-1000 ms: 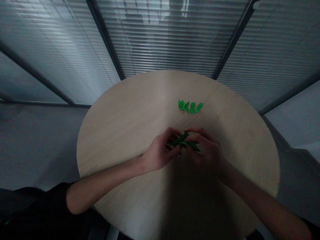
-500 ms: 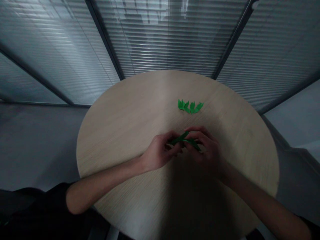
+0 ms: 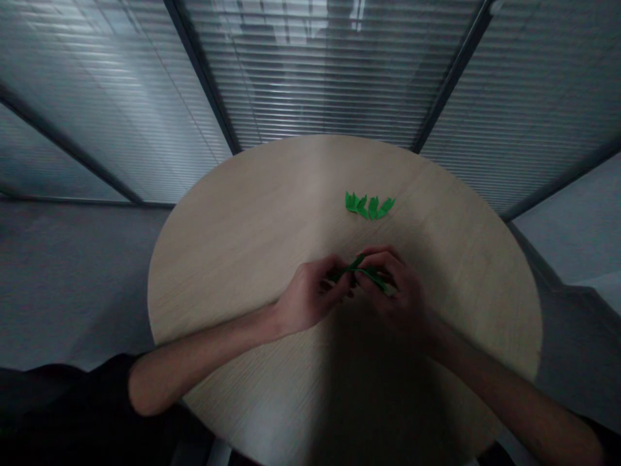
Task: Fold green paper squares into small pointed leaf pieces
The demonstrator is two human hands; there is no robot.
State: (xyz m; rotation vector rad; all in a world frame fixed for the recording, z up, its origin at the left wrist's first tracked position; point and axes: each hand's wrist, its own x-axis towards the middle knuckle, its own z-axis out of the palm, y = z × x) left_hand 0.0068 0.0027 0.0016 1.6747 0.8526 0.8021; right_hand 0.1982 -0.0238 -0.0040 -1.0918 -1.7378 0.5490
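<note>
My left hand and my right hand meet over the middle of a round wooden table. Both pinch one small piece of folded green paper, which shows only as a thin strip between the fingertips. The fingers of both hands are curled closed around it. Beyond the hands, towards the far side of the table, lies a short row of several folded green paper pieces, untouched.
The table's edge curves close to my body at the bottom. Glass walls with closed blinds and dark frames stand behind the table. Grey floor lies to the left and right of it.
Both hands have stayed in place and kept working the green paper. The fingers closed in tighter, so less of the paper shows than a second ago.
</note>
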